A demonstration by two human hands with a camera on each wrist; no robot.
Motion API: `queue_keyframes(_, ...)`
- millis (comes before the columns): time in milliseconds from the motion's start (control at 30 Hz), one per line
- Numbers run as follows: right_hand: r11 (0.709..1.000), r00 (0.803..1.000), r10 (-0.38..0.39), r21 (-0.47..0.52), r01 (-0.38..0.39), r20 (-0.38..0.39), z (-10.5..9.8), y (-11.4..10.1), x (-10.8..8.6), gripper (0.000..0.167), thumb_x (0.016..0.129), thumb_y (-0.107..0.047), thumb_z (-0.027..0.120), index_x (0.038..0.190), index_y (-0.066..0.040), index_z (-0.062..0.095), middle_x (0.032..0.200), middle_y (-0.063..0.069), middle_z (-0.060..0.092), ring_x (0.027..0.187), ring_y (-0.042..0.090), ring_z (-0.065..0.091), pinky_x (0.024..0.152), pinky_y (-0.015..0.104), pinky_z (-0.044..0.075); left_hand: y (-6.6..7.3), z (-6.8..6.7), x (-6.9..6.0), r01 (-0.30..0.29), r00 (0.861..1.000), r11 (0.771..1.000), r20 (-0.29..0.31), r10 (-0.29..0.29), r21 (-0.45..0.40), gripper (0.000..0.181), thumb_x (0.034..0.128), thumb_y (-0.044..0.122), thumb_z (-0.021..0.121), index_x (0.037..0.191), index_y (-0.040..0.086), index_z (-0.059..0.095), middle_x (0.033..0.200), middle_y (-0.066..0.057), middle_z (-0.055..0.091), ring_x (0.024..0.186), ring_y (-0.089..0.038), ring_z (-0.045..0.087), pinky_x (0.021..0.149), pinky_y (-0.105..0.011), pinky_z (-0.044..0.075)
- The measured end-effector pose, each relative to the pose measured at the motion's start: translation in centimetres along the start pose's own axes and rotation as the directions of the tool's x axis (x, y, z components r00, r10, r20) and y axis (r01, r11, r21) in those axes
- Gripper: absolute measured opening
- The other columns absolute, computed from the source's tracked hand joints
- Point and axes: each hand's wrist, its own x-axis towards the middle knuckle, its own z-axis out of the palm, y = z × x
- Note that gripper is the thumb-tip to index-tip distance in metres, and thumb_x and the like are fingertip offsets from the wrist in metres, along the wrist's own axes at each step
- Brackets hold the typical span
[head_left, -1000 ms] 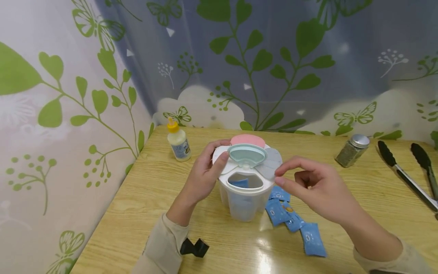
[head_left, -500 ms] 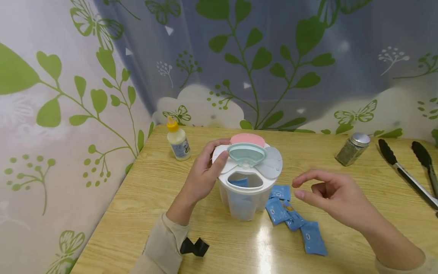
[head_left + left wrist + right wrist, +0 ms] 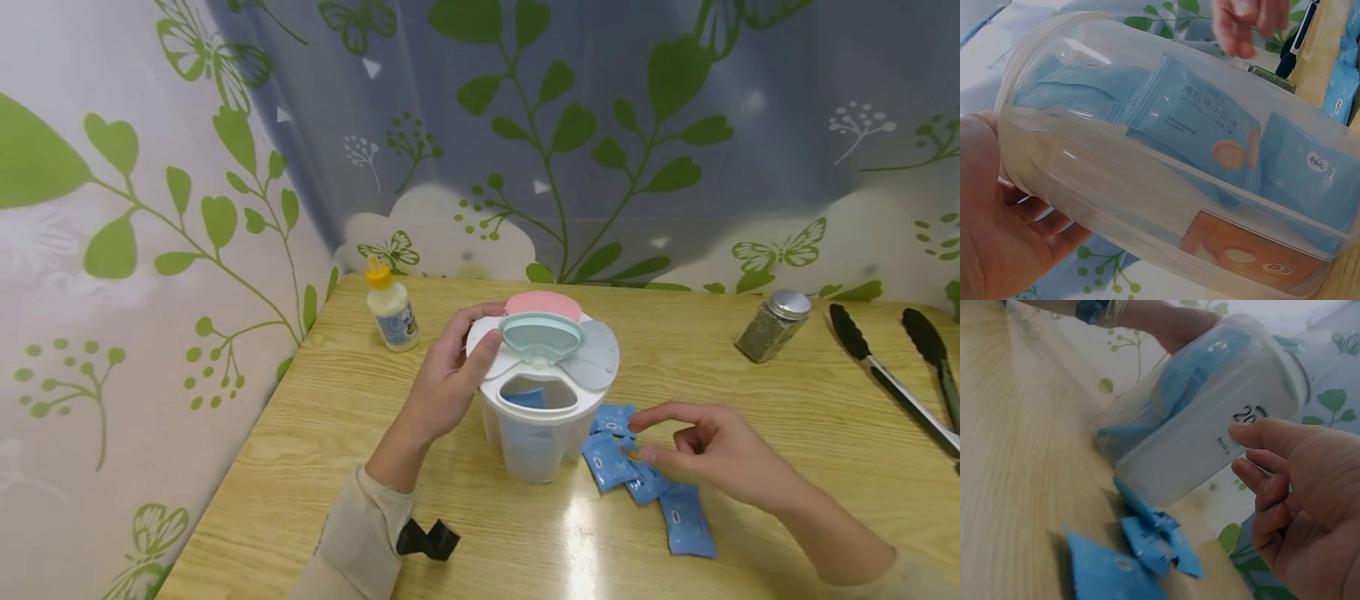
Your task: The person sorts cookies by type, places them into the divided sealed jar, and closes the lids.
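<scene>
Tub (image 3: 534,454) smooth, see-thru plast. w/ slight gloss; packets (image 3: 687,523) shiny, crinkly film. Tabletop (image 3: 300,475) wood-grain, semi-gloss. Jar lid (image 3: 791,303) polished metal, sleeve (image 3: 360,533) matt cloth.

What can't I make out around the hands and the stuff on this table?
- Head view: some fingertips of the left hand, hidden by the container.
- Right wrist view: part of the lowest blue packet, cut off by the bottom edge.
- Head view: the tongs' ends, past the right edge; the bottle's fine print, too small.

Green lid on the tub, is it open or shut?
Open. The green lid is tipped up, and in front of it you can see a blue packet inside the tub.
</scene>
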Motion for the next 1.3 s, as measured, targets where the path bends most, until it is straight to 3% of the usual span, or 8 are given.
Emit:
queue_keyframes(167,1.000,0.999,0.002,0.010,-0.003,0.046,0.8,2.0,0.0,0.034,0.089,-0.009,0.074,0.122,-0.004,0.067,0.064,0.001,0.060,0.042,0.011,0.024,0.036,0.023,0.027,-0.2,0.0,0.0,-0.003,1.000,1.000,0.004,0.003,-0.004,0.034,0.1058,0.018,0.047,0.135,0.002,0.050,0.146,-0.011,0.051,0.134,-0.023,0.050,0.105,-0.027,0.048)
queue_keyframes(333,1.000,0.992,-0.014,-0.024,0.017,0.125,1.5,3.0,0.3,0.042,0.087,-0.015,0.077,0.126,-0.004,0.065,0.049,0.011,0.038,0.043,0.000,0.028,0.037,0.021,0.030,-0.2,0.0,0.0,0.011,1.000,1.000,0.005,-0.011,0.000,0.035,0.1061,0.022,0.047,0.135,0.003,0.050,0.146,-0.009,0.051,0.134,-0.021,0.050,0.104,-0.027,0.049)
queue_keyframes(467,0.995,0.988,0.016,-0.096,-0.001,0.155,1.9,3.6,0.6,0.047,0.085,-0.022,0.080,0.128,-0.008,0.066,0.064,0.007,0.051,0.049,-0.004,0.034,0.041,0.022,0.035,-0.3,-0.1,0.0,0.006,1.000,1.000,0.005,-0.006,0.004,0.035,0.1062,0.021,0.047,0.135,0.002,0.050,0.146,-0.010,0.051,0.133,-0.022,0.051,0.104,-0.027,0.049)
queue_keyframes(567,0.990,0.990,0.026,-0.141,-0.007,0.136,2.3,3.9,0.7,0.046,0.083,-0.025,0.082,0.126,-0.013,0.068,0.094,0.006,0.069,0.050,-0.003,0.037,0.044,0.022,0.038,-0.3,0.0,0.0,-0.001,1.000,1.000,0.007,0.001,0.005,0.034,0.1062,0.021,0.047,0.135,0.002,0.050,0.146,-0.010,0.051,0.135,-0.022,0.050,0.105,-0.028,0.048)
queue_keyframes(733,0.976,0.995,-0.040,-0.210,0.059,0.093,2.9,3.8,0.7,0.039,0.083,-0.024,0.082,0.118,-0.015,0.071,0.122,0.010,0.071,0.053,-0.004,0.038,0.046,0.020,0.039,-0.1,0.0,0.1,0.003,1.000,1.000,0.005,-0.003,0.004,0.034,0.1060,0.019,0.047,0.135,0.002,0.050,0.146,-0.010,0.051,0.136,-0.022,0.049,0.106,-0.029,0.048)
queue_keyframes(1033,0.968,0.992,-0.127,-0.218,0.123,0.000,2.9,3.8,1.0,0.019,0.088,-0.016,0.077,0.106,-0.021,0.075,0.097,-0.007,0.074,0.052,-0.006,0.028,0.044,0.019,0.034,-0.1,0.0,0.1,0.017,1.000,1.000,0.001,-0.017,0.006,0.033,0.1059,0.018,0.047,0.135,0.002,0.050,0.147,-0.010,0.050,0.137,-0.021,0.048,0.107,-0.030,0.047)
queue_keyframes(1167,0.965,0.984,-0.177,-0.202,0.167,-0.033,2.4,3.7,1.2,0.019,0.090,-0.009,0.073,0.105,-0.021,0.075,0.072,-0.009,0.060,0.050,-0.003,0.026,0.043,0.021,0.031,-0.1,-0.1,0.1,0.019,1.000,1.000,-0.001,-0.019,0.004,0.033,0.1059,0.019,0.047,0.135,0.003,0.050,0.147,-0.010,0.050,0.137,-0.021,0.048,0.106,-0.029,0.047)
queue_keyframes(1300,0.973,0.985,-0.164,-0.175,0.153,-0.052,1.9,3.3,1.3,0.019,0.091,-0.008,0.072,0.103,-0.021,0.075,0.066,-0.007,0.052,0.049,0.001,0.029,0.042,0.023,0.032,-0.1,0.0,0.1,0.011,1.000,1.000,-0.002,-0.011,0.004,0.033,0.1058,0.018,0.047,0.134,0.003,0.050,0.146,-0.010,0.051,0.137,-0.021,0.048,0.108,-0.030,0.047)
